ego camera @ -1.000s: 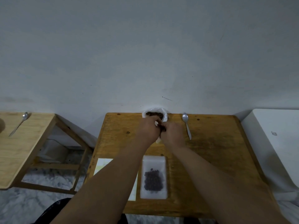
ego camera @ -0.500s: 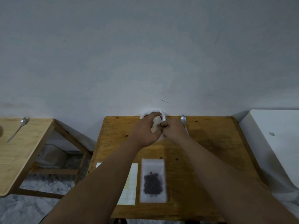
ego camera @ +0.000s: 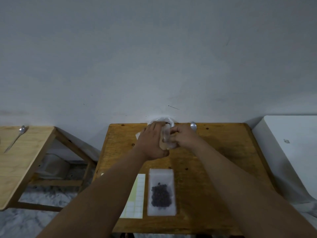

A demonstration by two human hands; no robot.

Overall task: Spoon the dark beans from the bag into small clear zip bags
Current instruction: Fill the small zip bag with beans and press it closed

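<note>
One small zip bag point(ego camera: 161, 176) is laid flat on the near part of the table point(ego camera: 223, 152), with a heap of dark beans point(ego camera: 161, 196) inside; that portion is judged done, though whether its strip has been pressed closed cannot be told. A second zip bag point(ego camera: 165, 138) is held up between the two hands at the far middle of the table, just in front of the big bean bag point(ego camera: 169, 121), which is set against the wall. The second bag's right edge is pinched by the curled fingers of the right hand point(ego camera: 183, 138). The bag lies against the inner side of the left hand point(ego camera: 152, 141); how that hand's fingers are set round it is hidden by the back of the hand and cannot be told. Whether any beans are in this bag cannot be made out. The spoon point(ego camera: 193, 125) is left lying on the table just beyond the right hand, held by neither hand, so this bag is judged to be either being opened for filling or being sealed. How many bags remain to be filled is not shown.

No brand or writing can be read. The sheet of labels point(ego camera: 137, 194) just left of the filled bag appears blank.
</note>
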